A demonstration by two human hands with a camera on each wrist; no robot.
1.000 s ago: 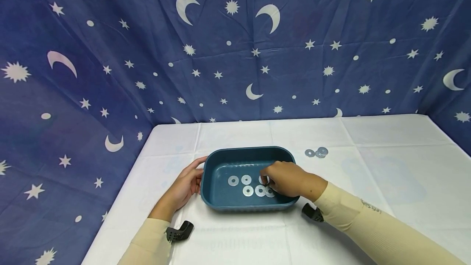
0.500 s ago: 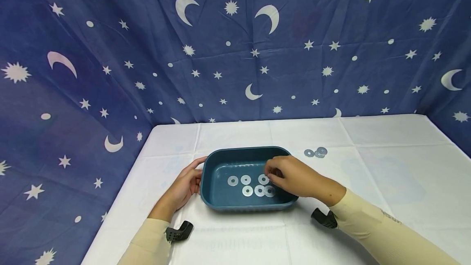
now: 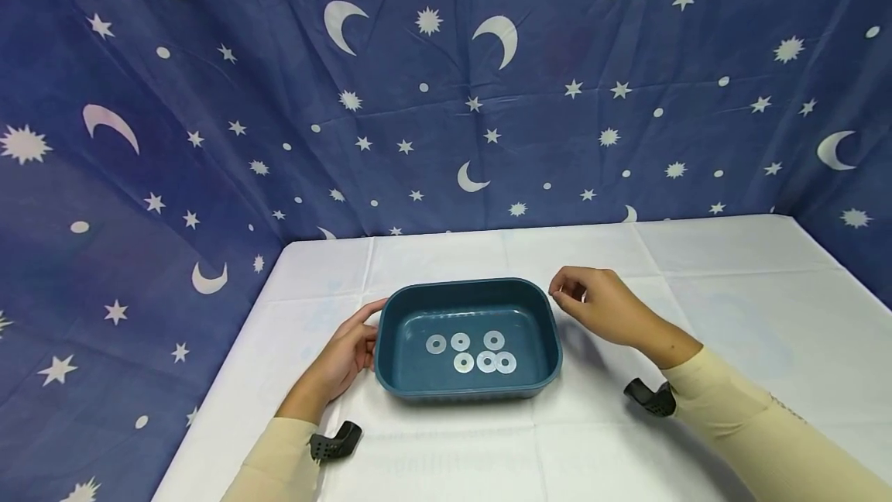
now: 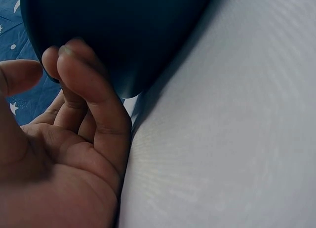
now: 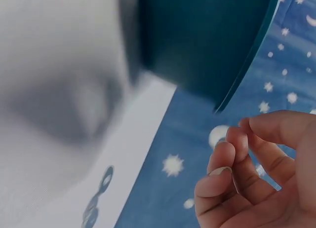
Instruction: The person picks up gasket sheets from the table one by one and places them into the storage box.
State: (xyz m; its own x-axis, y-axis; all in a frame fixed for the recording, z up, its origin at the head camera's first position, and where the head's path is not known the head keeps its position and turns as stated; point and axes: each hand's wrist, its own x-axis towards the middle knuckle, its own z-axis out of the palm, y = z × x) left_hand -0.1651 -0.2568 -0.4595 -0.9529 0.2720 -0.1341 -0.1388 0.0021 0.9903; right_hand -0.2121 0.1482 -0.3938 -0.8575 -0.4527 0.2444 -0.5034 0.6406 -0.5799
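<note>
Washers (image 3: 496,362) lie in the tray (image 3: 468,393) — between the relaxed left hand (image 3: 339,361) and half-curled, empty right hand (image 3: 608,307).

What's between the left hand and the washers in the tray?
The tray's left wall, then a bare strip of its floor; the head view shows it.
</note>
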